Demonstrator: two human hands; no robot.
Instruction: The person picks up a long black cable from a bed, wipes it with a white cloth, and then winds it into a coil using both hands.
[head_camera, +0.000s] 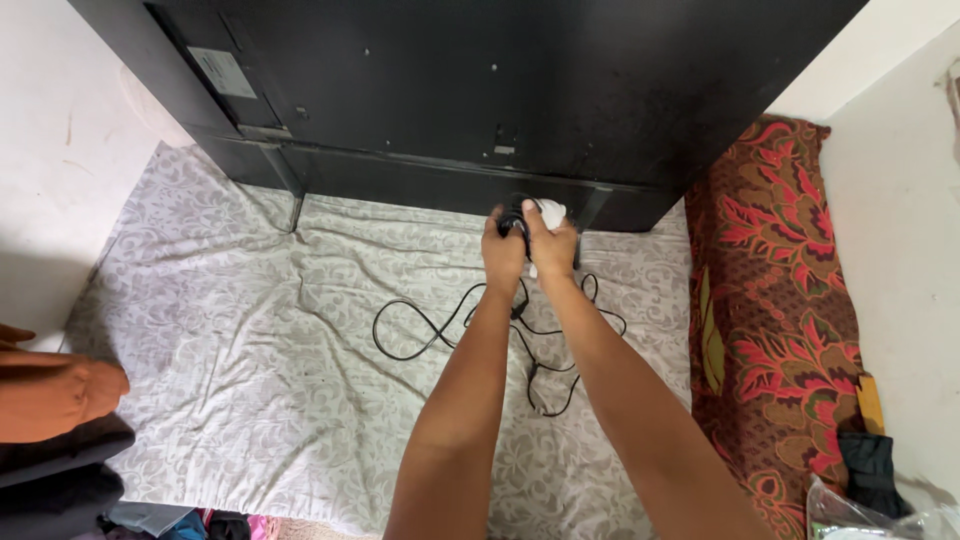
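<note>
At twelve o'clock on the bed (250, 380), under the big black panel (480, 90), a limp, light black cord (430, 330) is pinched at its bundled end by the left hand (503, 250), while the right hand (551, 243) is closed on a white cloth (553, 211); firm plug ends are judged best for the grip.

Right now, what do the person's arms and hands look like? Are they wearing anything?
Both arms are bare from the bottom of the picture up to the hands: no sleeves show. The left hand and the right hand wear no gloves. No watch, bracelet or ring can be seen on the wrists or fingers, though the fingers are small in this view, so a thin ring could be missed.
</note>
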